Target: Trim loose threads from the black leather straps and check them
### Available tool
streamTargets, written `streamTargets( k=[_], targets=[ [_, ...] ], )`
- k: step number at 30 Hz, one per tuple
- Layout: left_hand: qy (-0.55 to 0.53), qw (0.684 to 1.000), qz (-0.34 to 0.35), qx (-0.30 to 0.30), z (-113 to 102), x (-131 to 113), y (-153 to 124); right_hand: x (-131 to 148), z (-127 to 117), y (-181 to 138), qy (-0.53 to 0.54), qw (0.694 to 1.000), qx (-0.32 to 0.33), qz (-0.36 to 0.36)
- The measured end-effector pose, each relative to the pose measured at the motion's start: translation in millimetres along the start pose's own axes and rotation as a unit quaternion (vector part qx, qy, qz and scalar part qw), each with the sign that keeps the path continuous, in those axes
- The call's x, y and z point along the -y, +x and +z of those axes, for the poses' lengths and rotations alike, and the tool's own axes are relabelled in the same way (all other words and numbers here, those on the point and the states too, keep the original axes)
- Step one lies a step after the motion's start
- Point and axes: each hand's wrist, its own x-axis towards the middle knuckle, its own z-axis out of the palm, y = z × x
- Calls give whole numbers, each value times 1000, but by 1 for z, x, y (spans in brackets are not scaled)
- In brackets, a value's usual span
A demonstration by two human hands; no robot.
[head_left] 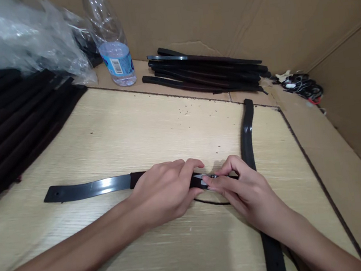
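Seemingly, step: working the black strip [85, 189] at its end.
Left hand [164, 194]: clamps black strip.
Right hand [244, 191]: pinches its end.
Next: needs fine fingertip alignment.

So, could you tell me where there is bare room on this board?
The widest free patch is the board between the bottle, the back pile of strips and the black strip. A smaller one lies between the forearms. It is crowded by the left stack and where the left hand and right hand hold the strip.
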Motion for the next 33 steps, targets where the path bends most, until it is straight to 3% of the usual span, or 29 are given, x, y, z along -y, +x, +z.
streamTargets(
  k=[12,33],
  targets=[
    [1,1000,-1,14,-4,0,1,-4,-17,1,16,999,30,13],
    [15,1000,-3,6,-2,-1,1,1,-4,7,30,997,47,61]
  ],
)
